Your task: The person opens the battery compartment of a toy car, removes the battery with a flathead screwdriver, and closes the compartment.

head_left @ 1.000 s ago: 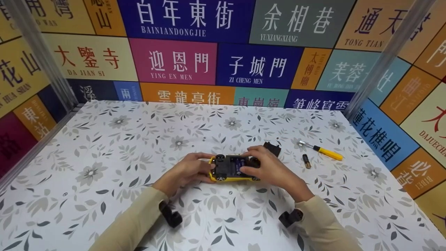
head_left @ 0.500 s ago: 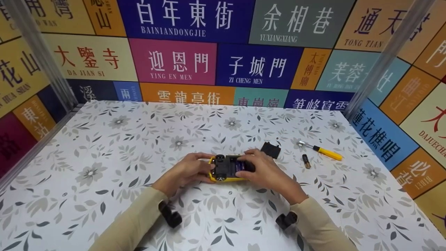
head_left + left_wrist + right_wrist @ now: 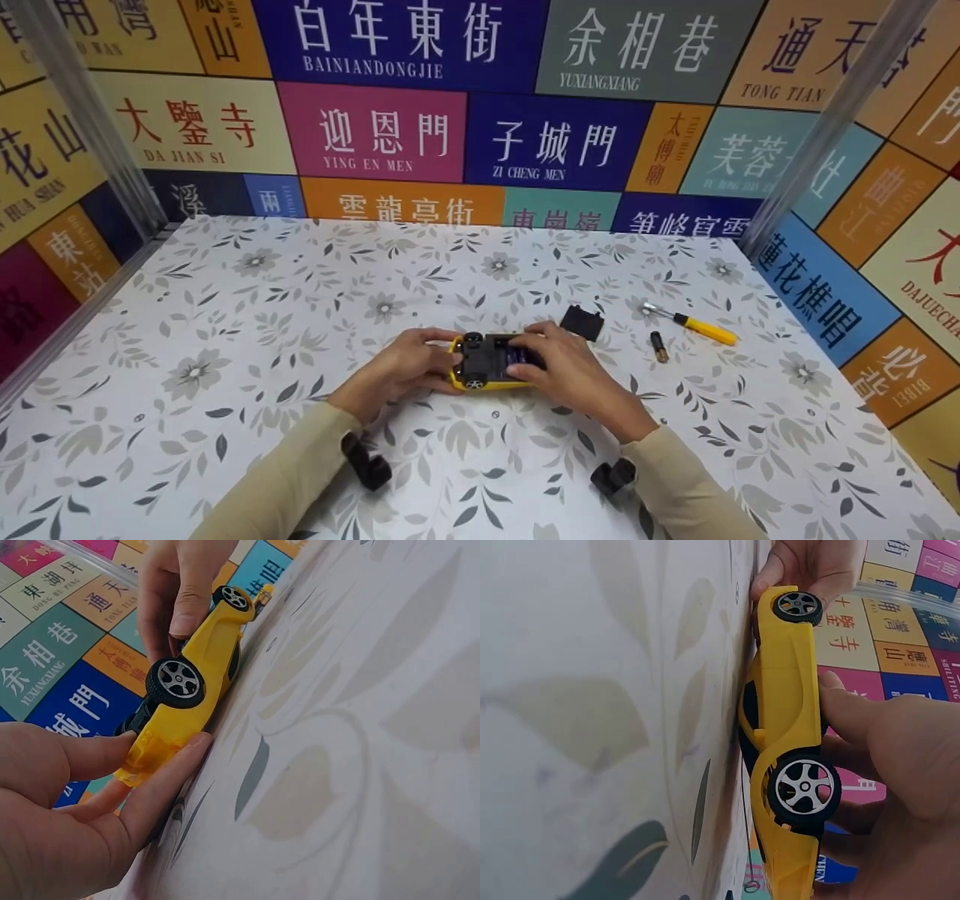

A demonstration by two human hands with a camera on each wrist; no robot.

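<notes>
Mid-frame, your left hand (image 3: pixel 409 365) grips the upturned yellow toy car (image 3: pixel 487 363). Your right hand (image 3: pixel 574 373) touches it; whether gripping, I can't tell.

On the table (image 3: pixel 442 457), the toy car (image 3: pixel 474 362) lies upturned between the left hand (image 3: pixel 405 363) and the right hand (image 3: pixel 574 371). Just behind the right hand is a flat plate (image 3: pixel 584 322); right of that lies a battery (image 3: pixel 659 347), then a screwdriver (image 3: pixel 701 328). A wall (image 3: pixel 390 139) stands behind the table.
</notes>
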